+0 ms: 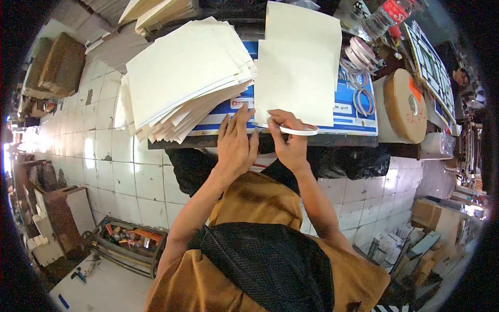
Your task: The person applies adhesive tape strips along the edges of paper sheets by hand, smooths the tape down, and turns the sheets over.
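My right hand (289, 139) grips a white roll of tape (297, 130) at the near edge of a cream sheet (299, 78) lying on the blue-and-white printed table top (358, 117). My left hand (236, 141) lies flat with fingers spread at the table's front edge, just left of that sheet's lower corner. A thick fanned stack of cream sheets (179, 78) sits on the table to the left of both hands.
Several tape rings (364, 99) and a big brown tape roll (405, 106) lie at the right. A clear plastic bottle (382, 18) stands at the back. On the tiled floor below are a tool tray (130, 242), brown boxes (57, 65) and cartons (431, 216).
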### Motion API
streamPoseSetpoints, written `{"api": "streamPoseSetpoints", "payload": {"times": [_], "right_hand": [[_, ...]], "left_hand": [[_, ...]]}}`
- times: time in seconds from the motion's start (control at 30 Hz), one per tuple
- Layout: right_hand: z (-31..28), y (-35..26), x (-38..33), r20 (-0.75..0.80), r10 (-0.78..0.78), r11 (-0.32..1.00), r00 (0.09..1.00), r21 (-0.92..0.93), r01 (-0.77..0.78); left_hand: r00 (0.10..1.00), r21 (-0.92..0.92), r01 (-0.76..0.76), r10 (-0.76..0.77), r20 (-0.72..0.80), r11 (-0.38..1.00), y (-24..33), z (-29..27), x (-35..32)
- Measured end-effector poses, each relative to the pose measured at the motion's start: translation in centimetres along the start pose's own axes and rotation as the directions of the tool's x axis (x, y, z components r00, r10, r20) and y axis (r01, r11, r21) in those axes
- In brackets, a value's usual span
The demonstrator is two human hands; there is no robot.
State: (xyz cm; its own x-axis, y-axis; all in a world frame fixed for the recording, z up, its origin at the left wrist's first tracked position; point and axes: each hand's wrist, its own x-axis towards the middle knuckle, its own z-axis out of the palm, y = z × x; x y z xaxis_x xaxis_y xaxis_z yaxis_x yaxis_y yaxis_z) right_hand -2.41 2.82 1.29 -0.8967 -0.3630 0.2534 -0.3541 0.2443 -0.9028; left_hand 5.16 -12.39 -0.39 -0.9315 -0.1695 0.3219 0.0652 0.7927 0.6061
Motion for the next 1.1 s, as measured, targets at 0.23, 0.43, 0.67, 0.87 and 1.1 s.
{"api": "streamPoseSetpoints", "payload": {"times": [0.23,0.43,0.67,0.87,1.1], "right_hand": [[-0.4,0.6,0.8,-0.020,-0.139,0.955,0.990,-0.266,0.129],[-0.5,1.1,0.7,-0.035,-0.153,0.953,0.988,-0.271,0.138],[-0.8,1.1,0.9,-0.008,-0.128,0.961,0.992,-0.247,0.122],[-0.7,1.5,0.9,-0.009,-0.113,0.955,0.994,-0.276,0.106],[-1.3,0.6,0.9,-0.076,-0.170,0.887,0.983,-0.446,0.118]], "left_hand": [[0.999,0.075,-0.036,0.036,0.000,0.997,0.7,-0.2,0.3],[0.999,0.079,-0.033,0.031,0.021,0.996,0.3,0.0,0.1],[0.998,0.061,-0.051,0.048,0.049,0.997,0.3,-0.3,0.1],[0.995,0.053,-0.066,0.061,0.084,0.996,0.1,-0.7,0.2],[0.974,0.228,-0.175,0.135,0.182,0.958,0.1,-1.2,0.5]]}}
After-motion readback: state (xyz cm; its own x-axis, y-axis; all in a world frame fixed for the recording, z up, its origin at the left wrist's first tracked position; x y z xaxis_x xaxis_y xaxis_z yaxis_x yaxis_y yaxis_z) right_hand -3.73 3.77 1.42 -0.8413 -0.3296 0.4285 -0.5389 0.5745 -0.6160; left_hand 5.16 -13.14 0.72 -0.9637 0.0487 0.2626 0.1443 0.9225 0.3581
